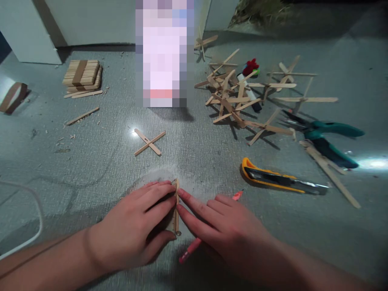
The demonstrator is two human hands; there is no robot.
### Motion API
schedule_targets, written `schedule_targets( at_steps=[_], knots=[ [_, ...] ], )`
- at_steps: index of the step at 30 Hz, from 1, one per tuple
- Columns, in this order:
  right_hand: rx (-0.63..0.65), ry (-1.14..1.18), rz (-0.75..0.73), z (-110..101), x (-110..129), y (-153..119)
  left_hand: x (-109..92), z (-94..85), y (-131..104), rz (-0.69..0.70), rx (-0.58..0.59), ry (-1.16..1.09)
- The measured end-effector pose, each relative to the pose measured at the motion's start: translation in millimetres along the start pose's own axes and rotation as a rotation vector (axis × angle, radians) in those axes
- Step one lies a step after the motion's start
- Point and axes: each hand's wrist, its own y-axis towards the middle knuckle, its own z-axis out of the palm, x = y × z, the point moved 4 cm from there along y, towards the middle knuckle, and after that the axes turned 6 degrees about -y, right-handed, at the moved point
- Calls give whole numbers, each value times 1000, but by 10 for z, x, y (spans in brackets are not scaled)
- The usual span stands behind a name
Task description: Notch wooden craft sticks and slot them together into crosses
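My left hand (138, 218) lies low over the table, its fingertips pressing the left side of a narrow wooden craft stick (177, 206). A strip with ruler-like marks shows along that stick, mostly covered by the hand. From the other side, the index finger and thumb of my right hand (216, 220) touch the same stick. The remaining right fingers curl over a pink pencil (189, 251), whose middle is hidden under the hand. Just beyond, two craft sticks form a flat cross (148, 142).
A bundle of craft sticks (81, 75) stands back left. Several crossed-stick pieces (227, 95) pile up back right, around a white marker (250, 93). A yellow cutter knife (273, 178) and green-handled pliers (330, 135) lie right. A pixelated bright object (163, 52) stands behind; a white cable (38, 206) curves left.
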Motion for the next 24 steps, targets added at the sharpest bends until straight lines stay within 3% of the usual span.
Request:
schedule_targets(
  at_steps=[19, 24],
  knots=[
    [-12, 2, 0, -3, -13, 6, 7, 11, 0, -16, -7, -14],
    [-86, 160, 77, -85, 9, -164, 19, 19, -2, -12, 3, -15]
  ],
)
